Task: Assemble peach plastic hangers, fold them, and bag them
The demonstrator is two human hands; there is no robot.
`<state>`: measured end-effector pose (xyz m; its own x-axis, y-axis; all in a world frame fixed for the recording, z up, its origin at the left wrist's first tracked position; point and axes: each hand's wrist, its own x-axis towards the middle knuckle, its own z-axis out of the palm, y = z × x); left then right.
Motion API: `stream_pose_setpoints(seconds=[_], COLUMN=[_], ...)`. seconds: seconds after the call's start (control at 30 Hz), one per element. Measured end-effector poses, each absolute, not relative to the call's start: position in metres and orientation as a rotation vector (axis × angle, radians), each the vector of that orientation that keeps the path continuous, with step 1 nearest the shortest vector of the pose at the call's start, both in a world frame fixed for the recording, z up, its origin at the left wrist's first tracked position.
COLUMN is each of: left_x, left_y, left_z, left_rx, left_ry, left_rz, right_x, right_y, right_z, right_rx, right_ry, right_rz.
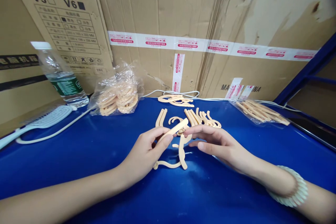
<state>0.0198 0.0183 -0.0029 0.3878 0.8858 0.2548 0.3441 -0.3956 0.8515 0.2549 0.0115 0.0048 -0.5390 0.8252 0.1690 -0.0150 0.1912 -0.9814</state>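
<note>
My left hand [147, 150] pinches a cream plastic strip [179, 126], like a folding-hanger arm, between thumb and fingers, its far end angled up to the right. My right hand [219, 143] is open, thumb apart from the fingers. Its index fingertip reaches a small rounded end piece [181, 131] by the strip; whether it presses on it I cannot tell. Beneath the hands lies a curved cream piece [182, 154] beside a wavy one [169, 164]. Just beyond are a hook-shaped piece [173, 119], a pair of strips [161, 117] and a row of curved parts [202, 117].
More strips [175, 100] lie farther back. Clear bags of cream parts stand at left [118, 94] and right [261, 112]. A water bottle [63, 77], a hairbrush [49, 117] and a white cable [55, 133] are on the left. Cardboard [147, 7] walls the blue table's [223, 192] back.
</note>
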Motion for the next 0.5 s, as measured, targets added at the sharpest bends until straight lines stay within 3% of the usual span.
stream_pose_setpoints(seconds=[0.3,0.5], left_x=[0.019,0.016], left_y=[0.017,0.019], left_z=[-0.002,-0.013], left_rx=[2.082,2.700], left_ry=[1.020,0.985], left_rz=[0.977,1.009], right_x=[0.249,0.250], right_y=[0.012,0.012], right_z=[0.003,0.001], right_rx=[-0.968,-0.991], right_ry=[-1.441,-1.665], right_rz=[1.558,1.684])
